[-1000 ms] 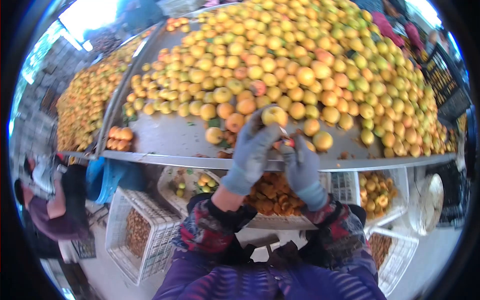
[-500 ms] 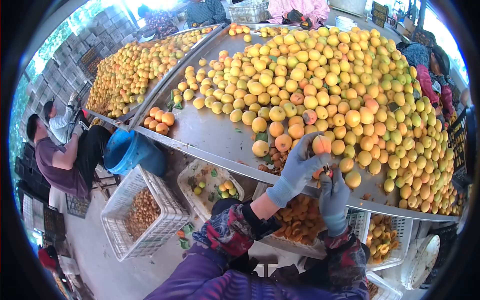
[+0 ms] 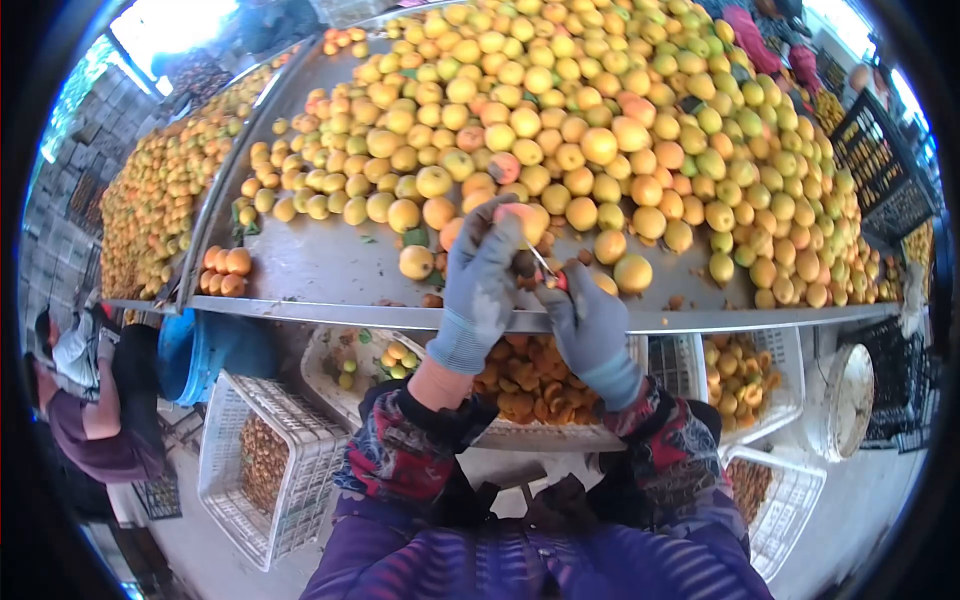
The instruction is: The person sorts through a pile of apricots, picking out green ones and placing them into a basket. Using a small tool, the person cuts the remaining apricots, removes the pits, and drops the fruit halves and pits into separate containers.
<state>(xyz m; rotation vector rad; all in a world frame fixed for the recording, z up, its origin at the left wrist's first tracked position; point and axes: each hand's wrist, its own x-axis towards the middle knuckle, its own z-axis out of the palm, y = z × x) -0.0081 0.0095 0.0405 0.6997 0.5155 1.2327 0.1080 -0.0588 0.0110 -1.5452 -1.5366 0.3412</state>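
Observation:
My left hand, in a grey glove, is closed around an orange-pink apricot over the table's front edge. A small knife with a thin metal blade and a reddish handle is gripped in my gloved right hand. Its blade points up toward the apricot, the tip close beneath the fruit. Just past both hands, a large heap of apricots covers much of the metal table. Below my wrists, a crate holds split apricot halves.
At left stand a white crate of pits, a basin with a few fruits and a blue bucket. Another crate of apricots and a white bucket are at right. A person sits at far left.
My view has turned right and down, so the table appears more level. The apricot stays in my left hand and the knife in my right; the blade now shows more clearly.

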